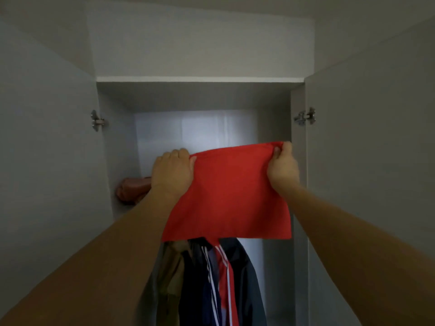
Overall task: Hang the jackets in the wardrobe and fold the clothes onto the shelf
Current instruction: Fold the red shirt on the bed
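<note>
A folded red garment (pixel 229 194) hangs flat between both raised hands, in front of the open wardrobe's upper compartment. My left hand (pixel 173 170) grips its top left corner. At the top right corner, my right hand (pixel 282 167) pinches the fabric with curled fingers. Under the garment, several jackets (pixel 211 278) hang inside the wardrobe, among them a dark one with white stripes and an olive one. The shelf itself is hidden behind the red cloth and my arms.
A brownish-red folded item (pixel 131 188) lies at the left of the upper compartment, just behind my left hand. Grey wardrobe doors (pixel 47 161) stand open on both sides, with metal hinges (pixel 304 116) at the frame. A white top panel (pixel 200 79) caps the opening.
</note>
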Action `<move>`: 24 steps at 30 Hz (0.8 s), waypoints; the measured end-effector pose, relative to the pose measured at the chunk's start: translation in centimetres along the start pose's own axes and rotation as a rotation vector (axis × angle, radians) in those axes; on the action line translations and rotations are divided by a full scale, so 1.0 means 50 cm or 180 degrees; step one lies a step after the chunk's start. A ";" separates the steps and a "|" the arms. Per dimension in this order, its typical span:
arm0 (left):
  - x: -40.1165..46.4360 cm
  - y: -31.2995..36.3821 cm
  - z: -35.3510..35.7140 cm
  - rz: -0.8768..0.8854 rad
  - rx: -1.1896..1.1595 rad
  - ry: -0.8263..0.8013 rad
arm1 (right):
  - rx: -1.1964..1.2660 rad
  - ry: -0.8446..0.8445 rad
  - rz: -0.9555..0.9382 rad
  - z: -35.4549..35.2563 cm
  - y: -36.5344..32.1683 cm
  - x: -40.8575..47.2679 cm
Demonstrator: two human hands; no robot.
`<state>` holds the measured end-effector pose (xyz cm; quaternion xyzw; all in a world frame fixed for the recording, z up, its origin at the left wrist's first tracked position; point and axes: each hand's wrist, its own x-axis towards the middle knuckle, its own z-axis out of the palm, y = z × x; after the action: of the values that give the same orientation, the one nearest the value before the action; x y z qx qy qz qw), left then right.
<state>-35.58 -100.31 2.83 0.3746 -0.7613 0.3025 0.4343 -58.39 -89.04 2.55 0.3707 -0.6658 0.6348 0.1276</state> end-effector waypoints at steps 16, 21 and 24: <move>0.421 -0.060 0.568 -0.0734 0.0801 -0.1805 | -0.0966 -0.1162 -0.0309 0.504 0.177 0.546; 0.263 -0.052 0.818 -0.0879 0.0692 -0.3369 | -0.1529 -0.1973 0.0095 0.673 0.418 0.445; 0.178 -0.042 0.894 -0.1344 0.0423 -0.3459 | -0.1635 -0.2408 0.0644 0.726 0.494 0.425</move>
<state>-56.30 -139.28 -8.66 0.6460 -0.7630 0.0211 0.0081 -78.38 -132.20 -8.23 0.4657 -0.8340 0.2789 -0.0990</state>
